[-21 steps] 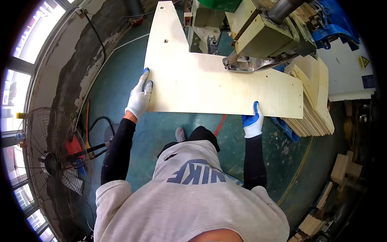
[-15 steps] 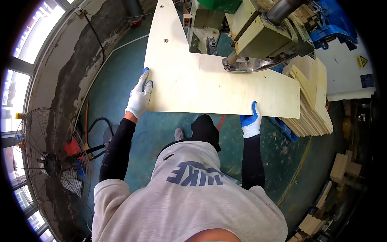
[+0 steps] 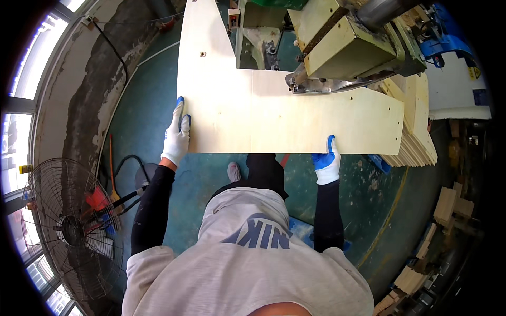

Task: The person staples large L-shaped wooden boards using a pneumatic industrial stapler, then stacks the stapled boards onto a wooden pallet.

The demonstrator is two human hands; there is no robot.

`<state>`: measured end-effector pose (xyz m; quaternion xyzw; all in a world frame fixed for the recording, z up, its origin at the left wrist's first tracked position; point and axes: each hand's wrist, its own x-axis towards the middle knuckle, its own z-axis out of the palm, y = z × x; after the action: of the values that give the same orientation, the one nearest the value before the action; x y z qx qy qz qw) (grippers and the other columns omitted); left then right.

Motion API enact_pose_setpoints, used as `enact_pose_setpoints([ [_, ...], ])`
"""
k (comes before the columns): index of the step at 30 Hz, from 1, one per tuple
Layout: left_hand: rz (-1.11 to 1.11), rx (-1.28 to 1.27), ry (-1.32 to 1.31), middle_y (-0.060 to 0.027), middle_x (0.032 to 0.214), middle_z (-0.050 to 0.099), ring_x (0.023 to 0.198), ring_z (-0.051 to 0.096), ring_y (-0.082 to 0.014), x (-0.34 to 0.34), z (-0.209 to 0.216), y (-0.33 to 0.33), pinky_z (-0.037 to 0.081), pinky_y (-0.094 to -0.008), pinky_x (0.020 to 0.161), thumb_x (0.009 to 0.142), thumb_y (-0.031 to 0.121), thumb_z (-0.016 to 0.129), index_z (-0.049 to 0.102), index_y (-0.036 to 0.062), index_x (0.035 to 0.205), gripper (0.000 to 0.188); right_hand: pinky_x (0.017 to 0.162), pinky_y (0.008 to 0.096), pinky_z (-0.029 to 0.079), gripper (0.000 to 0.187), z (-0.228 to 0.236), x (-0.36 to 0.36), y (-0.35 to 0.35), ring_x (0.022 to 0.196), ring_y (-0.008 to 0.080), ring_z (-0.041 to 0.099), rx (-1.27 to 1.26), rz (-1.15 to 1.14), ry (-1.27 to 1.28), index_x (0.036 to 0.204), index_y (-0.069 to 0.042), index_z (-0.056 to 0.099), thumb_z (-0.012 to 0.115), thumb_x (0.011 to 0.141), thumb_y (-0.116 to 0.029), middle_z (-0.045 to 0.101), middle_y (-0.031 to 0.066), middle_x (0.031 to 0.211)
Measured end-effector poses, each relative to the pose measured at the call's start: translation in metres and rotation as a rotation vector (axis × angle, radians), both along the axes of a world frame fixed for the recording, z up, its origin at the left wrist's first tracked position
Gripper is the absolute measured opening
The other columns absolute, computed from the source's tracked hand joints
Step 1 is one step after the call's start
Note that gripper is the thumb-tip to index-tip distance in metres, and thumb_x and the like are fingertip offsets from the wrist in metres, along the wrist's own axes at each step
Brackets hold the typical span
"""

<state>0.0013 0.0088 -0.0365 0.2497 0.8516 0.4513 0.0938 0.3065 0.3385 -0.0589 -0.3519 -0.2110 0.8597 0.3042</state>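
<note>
Now | arms (image 3: 153, 210) outstretched | left hand (image 3: 176, 136) grips panel (image 3: 263, 113) side | right hand (image 3: 328, 164) grips near edge

A wire-caged fan (image 3: 73, 230) stands by a peeling wall (image 3: 89, 100) with windows (image 3: 38, 59), while wood pieces (image 3: 446, 204) lie far right.

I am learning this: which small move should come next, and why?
Perhaps ease the pale L-shaped wooden board sideways: curved silver machinery overhangs its far edge; the white-and-blue-gloved left hand and right hand hold its left and near edges.
</note>
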Motion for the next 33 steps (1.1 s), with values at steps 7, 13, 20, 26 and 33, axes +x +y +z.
enact_pose_setpoints([
  [7, -0.036, 0.021, -0.081, -0.0204, 0.153, 0.048, 0.139, 0.049, -0.0306, 0.003, 0.006, -0.011, 0.036, -0.0343, 0.114, 0.107, 0.016, 0.047, 0.035, 0.0091, 0.157, 0.052, 0.095, 0.0383, 0.057, 0.039, 0.02, -0.002, 0.009, 0.116, 0.023, 0.066, 0.049, -0.002, -0.056, 0.133, -0.003, 0.059, 0.056, 0.105, -0.03, 0.066, 0.0099, 0.129],
  [13, -0.037, -0.035, -0.118, -0.0226, 0.147, 0.053, 0.136, 0.052, -0.0305, -0.001, 0.03, -0.006, 0.038, -0.0332, 0.112, 0.107, 0.02, 0.05, 0.036, 0.009, 0.156, 0.053, 0.102, 0.0375, 0.052, 0.042, 0.009, -0.003, 0.015, 0.119, 0.023, 0.064, 0.036, 0.047, -0.083, 0.134, -0.004, 0.059, 0.058, 0.104, -0.032, 0.067, 0.0094, 0.129],
  [20, -0.065, 0.07, -0.158, -0.0161, 0.152, 0.049, 0.142, 0.044, -0.0242, -0.005, 0.028, -0.005, 0.03, -0.0298, 0.117, 0.107, 0.019, 0.049, 0.039, 0.0053, 0.155, 0.05, 0.098, 0.0377, 0.054, 0.038, 0.0, 0.001, 0.017, 0.116, 0.0221, 0.065, -0.014, -0.045, -0.101, 0.134, -0.007, 0.06, 0.059, 0.104, -0.031, 0.068, 0.0074, 0.126],
  [26, 0.007, 0.265, -0.354, -0.0072, 0.146, 0.052, 0.113, 0.057, -0.0107, -0.012, 0.048, -0.006, 0.044, -0.0225, 0.098, 0.105, 0.012, 0.052, 0.04, 0.0049, 0.154, 0.051, 0.111, 0.0497, 0.044, 0.054, 0.037, 0.036, 0.064, 0.131, 0.0311, 0.054, 0.127, -0.188, 0.173, 0.144, -0.01, 0.049, 0.054, 0.103, -0.046, 0.055, 0.0118, 0.144],
  [33, 0.167, 0.336, -0.41, 0.0028, 0.093, 0.057, 0.064, 0.04, -0.0025, -0.005, 0.068, -0.004, 0.035, -0.0197, 0.056, 0.095, 0.001, 0.052, 0.05, 0.0052, 0.145, 0.05, 0.114, 0.0472, 0.041, 0.058, 0.032, 0.042, 0.043, 0.137, 0.03, 0.049, 0.226, -0.19, -0.034, 0.151, -0.005, 0.041, 0.046, 0.107, -0.043, 0.05, 0.0126, 0.151],
])
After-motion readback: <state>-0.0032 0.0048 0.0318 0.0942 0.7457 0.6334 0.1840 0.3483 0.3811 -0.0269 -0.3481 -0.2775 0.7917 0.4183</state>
